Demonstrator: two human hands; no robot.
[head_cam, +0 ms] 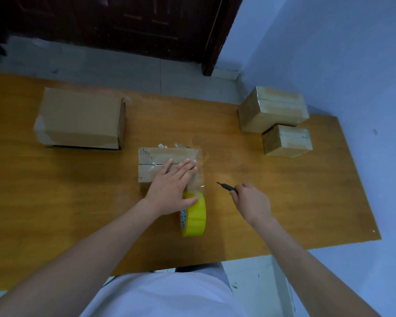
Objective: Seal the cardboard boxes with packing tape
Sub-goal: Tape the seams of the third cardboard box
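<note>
Left hand: fingers straight and close together, laid flat on the top face of a small cardboard box; the fingertips reach across the centre seam where the two flaps meet. The thumb is spread away from the fingers and rests against the upper edge of the tape roll.

Beneath and just right of those fingers, a strip of clear, glossy tape runs from the box's top down its near side to the roll. The film shows light glints and wrinkles. The roll is a yellow ring standing on edge on the table, touching the near side of the box; its inner core carries printing too small to read.

Right hand: fingers curled round a slim dark tool with a narrow pointed tip. The tip points toward the tape strip and stands just apart from it. Whether it is a blade or a pen cannot be told.

The small box is matt brown corrugated board, rectangular, with torn white scraps and loose film along its far edge.

Far left of the left fingers lies a larger plain cardboard box, on its side, with a pale tape patch on one corner. Far right of the right hand, two cube-like boxes stand touching each other: the taped far box and the taped near box, both shiny with tape bands.

All rest on a smooth orange-brown wooden table.
</note>
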